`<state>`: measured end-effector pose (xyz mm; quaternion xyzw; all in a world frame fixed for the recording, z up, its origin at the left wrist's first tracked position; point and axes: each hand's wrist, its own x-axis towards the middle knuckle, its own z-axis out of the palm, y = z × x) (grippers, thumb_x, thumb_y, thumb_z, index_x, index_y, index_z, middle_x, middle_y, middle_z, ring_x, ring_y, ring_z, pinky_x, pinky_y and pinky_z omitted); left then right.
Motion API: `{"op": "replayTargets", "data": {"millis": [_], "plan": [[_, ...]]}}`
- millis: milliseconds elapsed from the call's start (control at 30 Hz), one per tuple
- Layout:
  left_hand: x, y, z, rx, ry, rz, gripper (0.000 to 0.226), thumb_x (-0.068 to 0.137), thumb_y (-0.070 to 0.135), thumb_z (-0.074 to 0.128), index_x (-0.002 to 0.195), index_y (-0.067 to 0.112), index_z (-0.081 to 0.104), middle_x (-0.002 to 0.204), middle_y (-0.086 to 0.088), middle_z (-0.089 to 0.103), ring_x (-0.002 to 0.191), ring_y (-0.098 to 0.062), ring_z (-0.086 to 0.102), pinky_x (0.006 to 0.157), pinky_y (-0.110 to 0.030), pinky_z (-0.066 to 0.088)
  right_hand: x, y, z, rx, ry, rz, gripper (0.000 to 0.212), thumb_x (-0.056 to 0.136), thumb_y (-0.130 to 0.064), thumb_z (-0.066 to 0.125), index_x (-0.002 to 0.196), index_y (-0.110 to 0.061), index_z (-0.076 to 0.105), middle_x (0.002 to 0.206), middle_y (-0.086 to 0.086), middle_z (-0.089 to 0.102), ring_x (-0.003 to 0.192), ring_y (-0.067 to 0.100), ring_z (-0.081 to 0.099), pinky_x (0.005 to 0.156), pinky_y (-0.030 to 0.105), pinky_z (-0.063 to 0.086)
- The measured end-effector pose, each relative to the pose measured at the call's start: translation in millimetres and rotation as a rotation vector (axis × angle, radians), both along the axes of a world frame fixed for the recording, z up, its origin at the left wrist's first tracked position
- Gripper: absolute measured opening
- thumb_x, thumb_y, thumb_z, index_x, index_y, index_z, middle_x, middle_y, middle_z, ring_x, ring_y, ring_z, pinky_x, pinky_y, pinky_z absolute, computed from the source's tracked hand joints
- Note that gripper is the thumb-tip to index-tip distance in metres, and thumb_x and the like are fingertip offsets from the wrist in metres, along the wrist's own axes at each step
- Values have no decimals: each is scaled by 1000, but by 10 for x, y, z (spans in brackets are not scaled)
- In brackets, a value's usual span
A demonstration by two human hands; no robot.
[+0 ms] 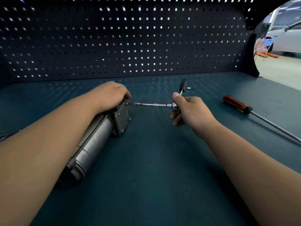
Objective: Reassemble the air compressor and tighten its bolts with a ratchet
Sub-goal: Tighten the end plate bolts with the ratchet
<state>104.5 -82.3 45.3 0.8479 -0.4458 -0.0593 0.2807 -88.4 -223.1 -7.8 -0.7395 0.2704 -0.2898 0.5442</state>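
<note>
The air compressor [94,141], a grey metal cylinder with a square end plate [122,118], lies on its side on the bench, left of centre. My left hand [112,95] grips the top of its end plate from above. A chrome ratchet [175,106] with a long extension bar [149,104] runs level from a bolt at the plate's top corner to my right hand [190,111]. That hand grips the ratchet at its head, and the black handle end [182,85] sticks up behind my thumb.
A red-and-black handled screwdriver [237,104] with a long shaft lies on the blue-green bench top [154,176] at the right. A small loose socket [189,88] sits beyond the ratchet. A dark pegboard wall [130,38] closes the back.
</note>
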Motion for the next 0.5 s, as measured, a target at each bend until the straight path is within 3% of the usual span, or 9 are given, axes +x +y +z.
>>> {"op": "replayTargets", "data": {"millis": [100,200,267,400,500], "plan": [[-4,-17,-21,-63,19,-15,34,94,19,37,86,24,69,85,15,68,89,-9,61,77,-26,44,6,8,1,15,15,-8,42,97,-47,44,81,-10,58,58,2,66,46,18,60,49,27,49],[-82,-42,-81,-1,-233,-114,15,92,30,53,94,27,67,84,19,64,83,-6,58,71,-22,40,7,-4,-8,36,28,-14,43,97,-47,44,84,-8,58,58,3,66,46,19,60,49,27,49],[-155,-77,-128,94,-420,-219,16,87,36,62,102,29,66,90,15,64,87,-9,57,75,-23,42,5,-1,-5,37,32,-13,43,97,-46,44,84,-8,58,58,2,66,45,18,59,49,27,49],[-229,-183,-154,263,-581,-213,24,93,46,52,109,34,64,103,10,65,95,-16,57,78,-36,51,0,-11,-13,26,11,-8,39,96,-43,50,84,-8,61,59,1,67,44,17,56,48,27,47],[-217,-214,-144,299,-604,-214,26,96,47,47,111,35,65,98,9,65,88,-18,56,69,-32,46,-10,-34,-11,-14,-48,3,24,94,-33,57,85,-13,66,64,-1,68,46,14,55,50,27,48]]}}
